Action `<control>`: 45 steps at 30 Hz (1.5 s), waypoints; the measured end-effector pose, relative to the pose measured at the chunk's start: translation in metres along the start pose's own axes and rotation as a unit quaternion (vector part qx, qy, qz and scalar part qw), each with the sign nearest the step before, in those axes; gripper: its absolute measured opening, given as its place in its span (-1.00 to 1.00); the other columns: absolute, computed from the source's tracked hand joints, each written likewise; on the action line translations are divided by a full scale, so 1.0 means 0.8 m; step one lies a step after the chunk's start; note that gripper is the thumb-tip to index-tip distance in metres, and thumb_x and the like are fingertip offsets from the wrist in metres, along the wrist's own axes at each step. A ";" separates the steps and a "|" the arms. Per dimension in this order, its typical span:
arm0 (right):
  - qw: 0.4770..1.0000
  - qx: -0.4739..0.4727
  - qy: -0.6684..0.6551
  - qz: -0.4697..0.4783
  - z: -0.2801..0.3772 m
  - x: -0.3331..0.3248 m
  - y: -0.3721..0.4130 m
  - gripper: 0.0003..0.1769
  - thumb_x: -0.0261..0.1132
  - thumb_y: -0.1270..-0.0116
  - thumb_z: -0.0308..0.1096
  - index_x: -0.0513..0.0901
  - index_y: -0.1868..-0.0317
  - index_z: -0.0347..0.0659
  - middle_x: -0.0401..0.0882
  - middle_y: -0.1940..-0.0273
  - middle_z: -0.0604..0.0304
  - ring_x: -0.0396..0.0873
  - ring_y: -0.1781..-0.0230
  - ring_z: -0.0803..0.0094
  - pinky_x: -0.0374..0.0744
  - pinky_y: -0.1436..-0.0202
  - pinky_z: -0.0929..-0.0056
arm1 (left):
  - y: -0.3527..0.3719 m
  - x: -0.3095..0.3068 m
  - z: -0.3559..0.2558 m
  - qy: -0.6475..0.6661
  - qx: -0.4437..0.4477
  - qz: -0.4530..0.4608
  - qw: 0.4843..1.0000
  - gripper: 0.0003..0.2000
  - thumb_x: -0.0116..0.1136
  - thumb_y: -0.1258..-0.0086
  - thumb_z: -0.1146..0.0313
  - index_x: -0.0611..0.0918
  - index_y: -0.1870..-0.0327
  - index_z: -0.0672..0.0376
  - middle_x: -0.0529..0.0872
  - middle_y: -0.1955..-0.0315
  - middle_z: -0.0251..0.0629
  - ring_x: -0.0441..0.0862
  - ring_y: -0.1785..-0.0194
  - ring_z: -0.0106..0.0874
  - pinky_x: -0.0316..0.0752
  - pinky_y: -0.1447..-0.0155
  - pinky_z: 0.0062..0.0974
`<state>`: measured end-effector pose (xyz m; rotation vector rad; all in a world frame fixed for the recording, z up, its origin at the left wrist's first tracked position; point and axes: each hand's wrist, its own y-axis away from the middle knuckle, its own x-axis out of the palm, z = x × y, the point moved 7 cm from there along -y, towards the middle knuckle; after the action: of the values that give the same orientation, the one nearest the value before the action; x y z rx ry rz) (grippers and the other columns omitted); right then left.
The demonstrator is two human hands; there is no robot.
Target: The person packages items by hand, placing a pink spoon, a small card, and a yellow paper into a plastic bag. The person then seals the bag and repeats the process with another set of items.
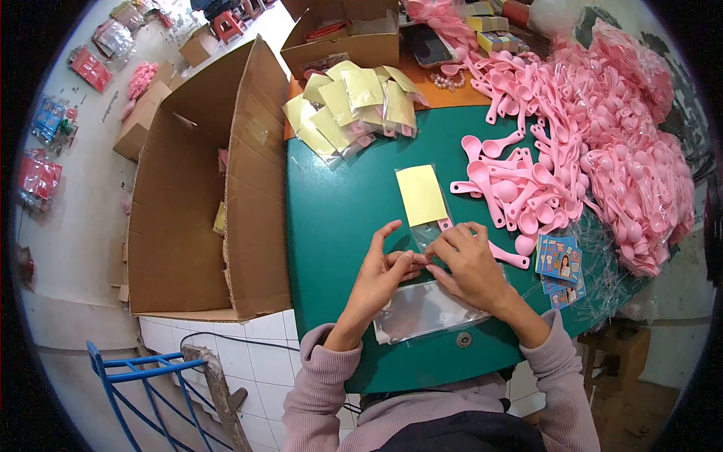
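A clear plastic bag with a yellow card (422,195) in it lies on the green table (331,226), and part of a pink spoon shows inside. Its near end is between my hands. My left hand (388,265) is pinched at that end, with the index finger raised. My right hand (471,264) closes on the same end from the right, its fingertips close to my left ones. Under my hands lies a stack of empty clear bags (422,313). Loose pink spoons (520,188) are heaped just beyond my right hand.
Filled bags with yellow cards (354,105) are piled at the back left. A large cardboard box (260,188) stands left of the table. Blue printed cards (559,264) lie at the right. Bagged pink spoons (633,173) pile up behind them. A blue metal frame (143,369) is at lower left.
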<state>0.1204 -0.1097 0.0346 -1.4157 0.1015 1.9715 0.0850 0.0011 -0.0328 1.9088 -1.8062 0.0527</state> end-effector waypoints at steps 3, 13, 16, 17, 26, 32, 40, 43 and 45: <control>1.000 -0.005 -0.003 0.013 0.001 0.006 0.001 -0.80 0.28 -0.07 -0.35 0.50 0.28 -0.14 0.40 0.32 0.21 0.40 0.17 0.30 0.24 -0.05 0.16 | 0.003 0.001 -0.004 -0.018 -0.011 -0.010 1.000 -0.51 -0.08 -0.41 0.44 0.07 -0.31 0.13 0.62 0.22 -0.11 0.59 0.11 -0.42 0.52 0.01 -0.49; 0.997 -0.038 -0.034 0.059 0.014 0.007 0.004 -0.85 0.25 -0.08 -0.33 0.48 0.37 -0.14 0.38 0.38 0.21 0.40 0.21 0.30 0.22 -0.02 0.16 | -0.005 -0.004 0.005 -0.082 0.005 -0.015 0.996 -0.49 0.09 -0.28 0.50 0.18 -0.23 0.19 0.59 0.44 -0.35 0.55 0.30 -0.61 0.48 0.29 -0.67; 0.982 -0.029 -0.137 0.128 0.003 -0.009 0.005 -0.83 0.28 -0.09 -0.32 0.47 0.38 -0.17 0.39 0.39 0.22 0.41 0.27 0.33 0.27 0.03 0.28 | -0.005 -0.004 0.002 -0.117 0.005 -0.029 0.993 -0.49 0.11 -0.24 0.54 0.21 -0.20 0.19 0.60 0.45 -0.35 0.56 0.31 -0.62 0.48 0.34 -0.70; 0.955 -0.019 -0.245 0.164 -0.001 -0.019 0.007 -0.83 0.29 -0.10 -0.35 0.47 0.37 -0.20 0.40 0.39 0.24 0.42 0.29 0.37 0.31 0.09 0.34 | -0.004 -0.006 0.000 -0.110 0.004 -0.041 0.993 -0.51 0.10 -0.25 0.53 0.23 -0.18 0.19 0.60 0.45 -0.35 0.56 0.32 -0.61 0.48 0.32 -0.69; 0.837 0.244 0.487 -0.042 -0.262 -0.223 0.182 -0.65 0.24 0.03 -0.55 0.42 0.16 -0.31 0.43 0.30 0.09 0.43 0.25 0.19 0.40 0.12 0.38 | -0.007 -0.009 -0.001 -0.024 -0.009 -0.025 0.999 -0.68 0.06 -0.32 0.49 0.37 -0.08 0.23 0.61 0.37 -0.28 0.59 0.20 -0.53 0.51 0.20 -0.66; 0.987 0.101 -0.114 0.045 -0.066 -0.101 0.022 -0.42 0.39 0.09 -0.43 0.38 0.01 -0.25 0.34 0.09 0.03 0.40 0.07 0.08 0.39 -0.03 0.24 | -0.003 0.002 -0.009 0.036 0.010 -0.009 0.999 -0.71 0.03 -0.33 0.49 0.38 -0.06 0.25 0.60 0.34 -0.25 0.60 0.19 -0.47 0.57 0.13 -0.62; 0.961 0.096 -0.259 0.008 -0.064 -0.006 -0.003 -0.76 0.26 0.01 -0.63 0.46 0.28 -0.33 0.32 0.24 0.09 0.48 0.32 0.34 0.52 0.24 0.47 | -0.002 -0.008 -0.020 -0.063 0.002 0.014 0.998 -0.69 0.05 -0.30 0.52 0.38 -0.07 0.20 0.60 0.29 -0.25 0.63 0.17 -0.42 0.56 0.22 -0.59; 0.949 0.101 -0.298 0.005 -0.064 -0.010 -0.001 -0.81 0.24 -0.01 -0.64 0.47 0.31 -0.35 0.33 0.25 0.14 0.48 0.33 0.44 0.52 0.24 0.54 | -0.001 -0.001 -0.035 -0.322 0.125 -0.014 0.938 -0.72 0.10 -0.26 0.53 0.42 0.01 0.20 0.60 0.33 -0.28 0.62 0.20 -0.49 0.53 0.27 -0.62; 0.941 0.113 -0.319 0.020 -0.068 -0.008 0.001 -0.85 0.25 -0.06 -0.60 0.48 0.32 -0.35 0.33 0.25 0.17 0.48 0.32 0.48 0.52 0.22 0.54 | 0.000 0.008 -0.041 -0.384 0.184 -0.028 0.904 -0.80 0.14 -0.22 0.52 0.48 0.14 0.24 0.60 0.37 -0.33 0.60 0.25 -0.55 0.51 0.31 -0.65</control>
<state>0.1644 -0.1374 0.0181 -0.5886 0.0571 2.2706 0.0959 0.0076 -0.0016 2.4737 -2.3597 -0.4774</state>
